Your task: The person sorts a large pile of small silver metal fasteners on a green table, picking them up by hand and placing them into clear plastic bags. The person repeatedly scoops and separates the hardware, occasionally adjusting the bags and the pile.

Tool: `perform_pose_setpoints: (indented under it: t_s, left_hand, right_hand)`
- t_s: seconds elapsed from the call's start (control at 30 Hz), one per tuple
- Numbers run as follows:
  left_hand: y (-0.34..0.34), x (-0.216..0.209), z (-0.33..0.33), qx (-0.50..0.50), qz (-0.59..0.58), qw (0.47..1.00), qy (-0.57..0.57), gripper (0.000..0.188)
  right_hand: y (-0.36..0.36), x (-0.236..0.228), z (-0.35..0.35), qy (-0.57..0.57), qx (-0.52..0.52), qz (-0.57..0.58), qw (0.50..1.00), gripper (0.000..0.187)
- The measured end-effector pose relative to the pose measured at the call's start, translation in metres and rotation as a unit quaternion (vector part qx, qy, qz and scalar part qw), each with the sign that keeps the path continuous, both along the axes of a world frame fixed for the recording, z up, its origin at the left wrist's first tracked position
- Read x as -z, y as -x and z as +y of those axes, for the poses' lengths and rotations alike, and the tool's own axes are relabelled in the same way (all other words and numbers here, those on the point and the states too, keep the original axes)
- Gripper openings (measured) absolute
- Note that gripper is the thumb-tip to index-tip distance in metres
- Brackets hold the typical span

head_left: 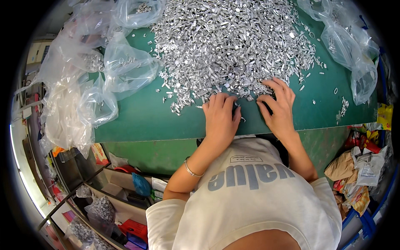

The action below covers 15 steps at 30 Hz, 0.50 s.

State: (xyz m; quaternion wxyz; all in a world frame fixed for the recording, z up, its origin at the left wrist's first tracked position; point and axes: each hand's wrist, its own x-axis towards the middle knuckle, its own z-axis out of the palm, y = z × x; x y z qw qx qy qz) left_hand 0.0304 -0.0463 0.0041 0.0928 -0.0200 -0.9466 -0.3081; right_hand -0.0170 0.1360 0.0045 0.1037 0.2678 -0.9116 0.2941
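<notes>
A big heap of small silver metal pieces (225,41), looking like jewelry parts, covers the far middle of the green table (158,121). My left hand (220,118) rests at the heap's near edge, fingers bent down and thumb close to the index finger. Whatever lies between them is too small to make out. To its right, my right hand (280,108) reaches into the same edge. Its thumb and index finger come together in a pinch, while the other fingers stretch over the pieces. A small round silver piece (249,98) lies just left of that pinch.
Clear plastic bags (125,66) with some metal parts cover the table's left side; another plastic bag (354,58) lies at the right. Loose parts (343,106) are scattered near the right edge. Below left stands a shelf with filled bags (102,210); crumpled packaging (352,171) sits lower right.
</notes>
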Motion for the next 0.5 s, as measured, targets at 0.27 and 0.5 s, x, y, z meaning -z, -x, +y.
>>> perform_pose_setpoints:
  t_s: [0.27, 0.5]
  left_hand:
    - [0.005, -0.004, 0.001, -0.016, 0.006, 1.000, -0.020, 0.031]
    - [0.014, 0.002, -0.004, -0.027, 0.029, 0.999, -0.032, 0.024]
  right_hand:
    - [-0.001, -0.001, -0.011, -0.012, -0.014, -0.021, 1.000, 0.021]
    - [-0.001, -0.002, -0.004, -0.001, 0.008, -0.008, 1.000, 0.018]
